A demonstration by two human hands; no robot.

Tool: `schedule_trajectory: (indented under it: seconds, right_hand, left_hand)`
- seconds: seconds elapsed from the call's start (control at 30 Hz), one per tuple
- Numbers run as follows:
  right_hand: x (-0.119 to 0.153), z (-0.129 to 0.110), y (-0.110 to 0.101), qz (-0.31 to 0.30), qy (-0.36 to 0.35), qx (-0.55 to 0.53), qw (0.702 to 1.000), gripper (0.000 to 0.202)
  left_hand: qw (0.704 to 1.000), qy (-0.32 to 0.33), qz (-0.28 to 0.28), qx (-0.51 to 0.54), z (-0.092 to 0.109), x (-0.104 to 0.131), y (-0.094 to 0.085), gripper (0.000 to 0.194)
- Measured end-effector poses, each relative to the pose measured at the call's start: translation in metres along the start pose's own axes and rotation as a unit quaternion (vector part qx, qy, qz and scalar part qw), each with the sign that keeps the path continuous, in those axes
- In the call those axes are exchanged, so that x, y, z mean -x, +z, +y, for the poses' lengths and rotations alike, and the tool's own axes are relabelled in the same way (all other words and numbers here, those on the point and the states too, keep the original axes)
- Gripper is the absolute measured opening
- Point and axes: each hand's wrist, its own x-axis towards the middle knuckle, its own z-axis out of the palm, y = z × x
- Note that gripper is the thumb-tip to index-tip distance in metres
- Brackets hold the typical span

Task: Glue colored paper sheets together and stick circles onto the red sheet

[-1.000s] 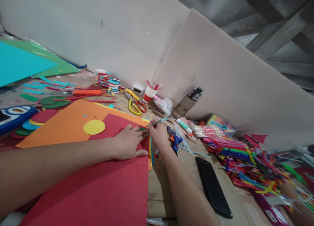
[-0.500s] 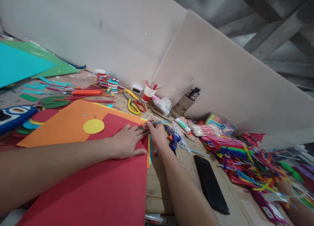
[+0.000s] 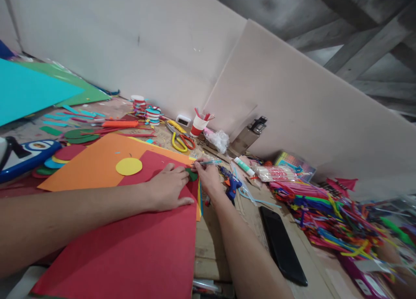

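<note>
**Fingers flat on red sheet, pen traced round a green cutout**

Fingers (image 3: 177,171) of the left hand (image 3: 167,188) lie spread and pressed flat on the red paper sheet (image 3: 136,247), tips touching a small green paper cutout (image 3: 191,175) at the sheet's far right corner. Right hand (image 3: 208,177) pinches a pen (image 3: 208,163) w/ thumb & forefinger, tip at the cutout's edge. Red sheet lies over an orange sheet (image 3: 94,164); a yellow paper circle (image 3: 129,166) sits where the two meet.

Containers: red-and-white paper cup (image 3: 198,125) by the wall holds a few sticks, pink/red, can't tell what kind. Clear plastic box (image 3: 274,173) right of the hands holds thin pale sticks. Colourful box (image 3: 294,164) behind it, contents not readable.

Nearby: blue glue gun (image 3: 231,184) just right of the right hand, yellow scissors (image 3: 177,138), black phone (image 3: 282,246), heap of coloured strips (image 3: 328,216)
</note>
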Motion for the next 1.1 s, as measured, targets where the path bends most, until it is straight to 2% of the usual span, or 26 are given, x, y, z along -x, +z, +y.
schedule_trajectory:
  seconds: [0.13, 0.3, 0.47, 0.67, 0.87, 1.1]
  right_hand:
    - [0.002, -0.001, 0.0, 0.009, -0.018, 0.018, 1.0, 0.01]
    - [0.007, -0.008, -0.002, 0.048, -0.07, 0.078, 0.993, 0.017]
    - [0.01, -0.016, -0.004, 0.031, -0.057, 0.148, 0.987, 0.016]
    - [0.01, -0.017, -0.003, 0.028, -0.051, 0.177, 0.983, 0.017]
    - [0.009, -0.017, -0.001, 0.027, -0.053, 0.225, 0.972, 0.017]
    - [0.008, -0.018, 0.003, 0.022, -0.047, 0.251, 0.967, 0.018]
  left_hand:
    - [1.0, 0.002, -0.017, 0.005, 0.0, 0.0, 0.0, 0.065]
    - [1.0, 0.0, -0.01, 0.016, -0.001, 0.001, 0.002, 0.064]
    - [1.0, -0.009, -0.008, 0.029, -0.003, 0.002, 0.005, 0.067]
    - [0.999, -0.017, -0.01, 0.05, -0.004, 0.003, 0.006, 0.068]
    - [0.997, -0.02, 0.0, 0.072, -0.005, 0.002, 0.005, 0.061]
    - [0.999, -0.02, -0.044, 0.02, -0.002, 0.0, -0.001, 0.063]
